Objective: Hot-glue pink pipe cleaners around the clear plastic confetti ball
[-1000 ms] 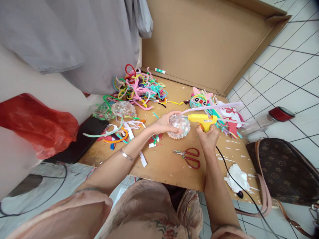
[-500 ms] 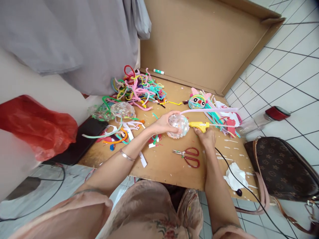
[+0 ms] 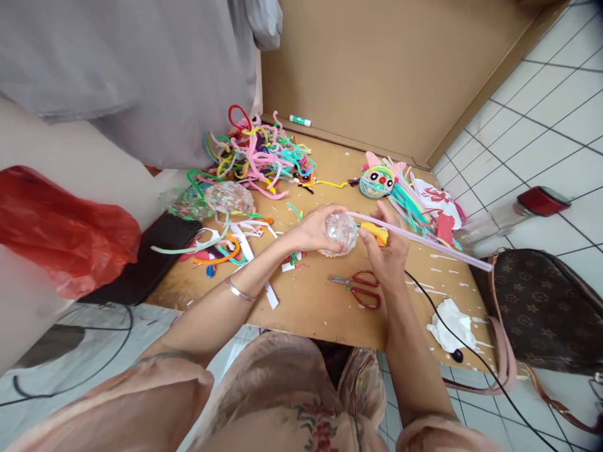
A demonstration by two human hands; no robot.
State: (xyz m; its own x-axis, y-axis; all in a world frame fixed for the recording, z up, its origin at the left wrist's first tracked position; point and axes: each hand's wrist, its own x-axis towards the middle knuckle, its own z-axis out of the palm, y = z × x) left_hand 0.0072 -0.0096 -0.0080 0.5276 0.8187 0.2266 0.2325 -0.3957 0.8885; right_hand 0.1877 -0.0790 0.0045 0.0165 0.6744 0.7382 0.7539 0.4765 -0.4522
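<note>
My left hand [image 3: 313, 231] is closed around a clear glittery ball [image 3: 340, 232], held just above the cardboard tabletop [image 3: 320, 307]. A long lilac pipe cleaner [image 3: 424, 242] runs from the top of the ball out to the right. My right hand [image 3: 387, 251] pinches that pipe cleaner close to the ball. The yellow glue gun [image 3: 378, 233] lies under my right hand's fingers, its black cord [image 3: 438, 314] trailing to the lower right.
Red scissors [image 3: 362, 289] lie just below my hands. A pipe cleaner pile [image 3: 259, 157], two more glitter balls [image 3: 228, 198], a doll face craft [image 3: 377, 179], a crumpled tissue [image 3: 452, 323], a brown bag [image 3: 541, 314], a red-capped bottle [image 3: 518, 213] and a red plastic bag [image 3: 61, 226] surround them.
My right hand lowered the glue gun onto the table and took hold of the lilac pipe cleaner, whose free end swung down to the right. My left hand kept the ball.
</note>
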